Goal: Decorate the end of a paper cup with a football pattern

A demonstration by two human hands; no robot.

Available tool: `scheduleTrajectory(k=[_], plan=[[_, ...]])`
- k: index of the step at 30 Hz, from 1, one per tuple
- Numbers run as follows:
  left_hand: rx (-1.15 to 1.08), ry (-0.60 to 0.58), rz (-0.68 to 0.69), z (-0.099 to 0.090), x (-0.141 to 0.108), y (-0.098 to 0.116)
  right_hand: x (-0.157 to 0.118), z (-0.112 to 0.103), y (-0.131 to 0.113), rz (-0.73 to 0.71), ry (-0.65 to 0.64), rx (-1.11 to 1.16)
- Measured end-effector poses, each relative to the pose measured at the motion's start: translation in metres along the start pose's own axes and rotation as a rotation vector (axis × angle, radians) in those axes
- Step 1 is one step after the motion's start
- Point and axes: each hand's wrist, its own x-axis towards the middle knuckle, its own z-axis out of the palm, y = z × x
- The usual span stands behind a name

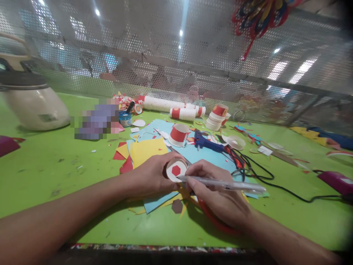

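Observation:
My left hand [150, 175] is wrapped round a paper cup whose round white base [171, 175] faces me. On that base is a red hexagon [175, 170]. A clear pen [226, 183] is gripped in my right hand [217, 187], its tip at the lower edge of the hexagon. Below my hands lie a dark hexagon [177, 206] and yellow paper scraps. Something with a red-orange curved edge [217, 221] is partly hidden under my right hand. Beyond my hands sit yellow paper [147, 150], light blue paper [197, 156] and a red-and-white paper cup [178, 135].
A blue glue gun [208, 142] trails a black cable [292, 197] across the right side. Stacked paper cups [183, 114] lie farther back, near a blue jar [125, 118]. At left is a large kettle [35, 105]. The green table's [110, 232] near edge runs below my arms.

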Motion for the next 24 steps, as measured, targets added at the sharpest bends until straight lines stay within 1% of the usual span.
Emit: scheduleTrajectory(k=[6, 10, 13, 24], plan=[[-0.003, -0.043, 0.014, -0.003, 0.0014, 0.0021, -0.0004, -0.0001, -0.0007, 0.032, 0.0, -0.035], [-0.077, -0.067, 0.006, -0.003, 0.002, 0.0044, 0.0018, -0.0007, -0.0002, 0.03, 0.0, -0.066], [-0.103, -0.076, 0.015, -0.0022, 0.0021, 0.0057, 0.0034, -0.0007, -0.0005, 0.022, -0.004, -0.048], [-0.043, -0.077, 0.032, -0.0031, 0.0018, 0.0042, 0.0043, 0.0002, 0.0007, 0.048, 0.005, 0.003]])
